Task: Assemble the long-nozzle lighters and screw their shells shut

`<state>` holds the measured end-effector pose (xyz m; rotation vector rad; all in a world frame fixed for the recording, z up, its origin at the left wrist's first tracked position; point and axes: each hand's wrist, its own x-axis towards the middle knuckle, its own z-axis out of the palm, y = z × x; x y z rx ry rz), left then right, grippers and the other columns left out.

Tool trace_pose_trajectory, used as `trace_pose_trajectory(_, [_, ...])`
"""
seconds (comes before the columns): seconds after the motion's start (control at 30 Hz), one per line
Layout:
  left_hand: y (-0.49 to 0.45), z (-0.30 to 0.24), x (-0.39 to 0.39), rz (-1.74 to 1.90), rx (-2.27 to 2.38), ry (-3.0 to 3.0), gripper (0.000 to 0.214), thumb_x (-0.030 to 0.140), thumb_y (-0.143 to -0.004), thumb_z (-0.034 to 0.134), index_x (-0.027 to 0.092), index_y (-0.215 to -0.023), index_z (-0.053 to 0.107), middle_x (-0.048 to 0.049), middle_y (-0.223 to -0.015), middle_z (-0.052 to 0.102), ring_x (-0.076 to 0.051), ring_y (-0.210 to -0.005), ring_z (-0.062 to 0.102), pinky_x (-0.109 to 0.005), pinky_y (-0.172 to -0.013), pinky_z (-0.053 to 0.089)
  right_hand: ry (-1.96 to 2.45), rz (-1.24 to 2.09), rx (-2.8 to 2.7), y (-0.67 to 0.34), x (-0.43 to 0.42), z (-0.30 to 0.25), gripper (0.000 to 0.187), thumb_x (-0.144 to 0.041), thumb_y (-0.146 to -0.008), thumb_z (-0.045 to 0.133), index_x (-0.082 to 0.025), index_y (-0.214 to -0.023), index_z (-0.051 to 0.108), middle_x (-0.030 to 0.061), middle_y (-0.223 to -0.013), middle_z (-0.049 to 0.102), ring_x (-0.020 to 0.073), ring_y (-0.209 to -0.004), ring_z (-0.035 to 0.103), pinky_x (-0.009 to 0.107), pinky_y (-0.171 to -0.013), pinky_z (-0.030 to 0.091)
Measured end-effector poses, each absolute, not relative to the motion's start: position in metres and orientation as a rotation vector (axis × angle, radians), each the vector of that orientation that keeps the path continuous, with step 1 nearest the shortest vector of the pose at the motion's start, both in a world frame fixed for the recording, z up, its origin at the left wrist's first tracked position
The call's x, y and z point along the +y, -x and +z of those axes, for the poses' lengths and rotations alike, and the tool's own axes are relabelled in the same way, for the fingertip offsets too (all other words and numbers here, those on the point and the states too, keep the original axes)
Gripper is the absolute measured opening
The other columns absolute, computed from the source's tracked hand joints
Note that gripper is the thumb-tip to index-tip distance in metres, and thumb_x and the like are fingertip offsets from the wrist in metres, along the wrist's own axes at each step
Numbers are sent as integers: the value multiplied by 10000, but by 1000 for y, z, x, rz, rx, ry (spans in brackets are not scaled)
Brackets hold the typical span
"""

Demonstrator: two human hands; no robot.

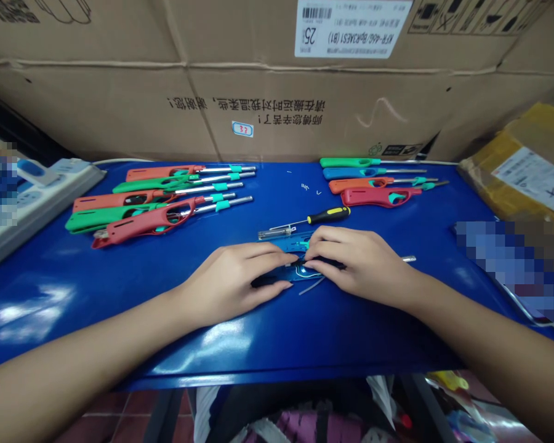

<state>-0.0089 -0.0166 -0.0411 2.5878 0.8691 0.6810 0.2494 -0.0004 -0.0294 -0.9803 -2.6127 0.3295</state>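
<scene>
We judge the step as positioning the small black part [299, 263] in the translucent blue plastic lighter casing [290, 243], centrally on the glossy blue desk [351, 332]. Our right hand [360, 258] pinches the part; our left hand's [235, 277] grip we cannot tell. The next move calls for careful alignment.

The bare left forearm [120, 338] and right forearm [480, 338] slant inward from the lower corners. The left hand [237, 277] is palm down, index finger [272, 263] above thumb [271, 294]; the right hand [362, 261], just beside, curls inward.
</scene>
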Motion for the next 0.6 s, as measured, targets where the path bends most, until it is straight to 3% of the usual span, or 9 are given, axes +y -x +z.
trace_pose_trajectory(0.6, [9, -43, -15, 630, 801, -2620, 370, 304, -985, 632, 167, -1328, 631, -89, -1245, 732, -221, -1107, 715, -376, -973, 580, 1017, 238, -2728, -259, 0, -24, 172, -267, -1031, 472, -197, -988, 623, 33, -995, 667, 168, -842, 619, 293, -649, 381])
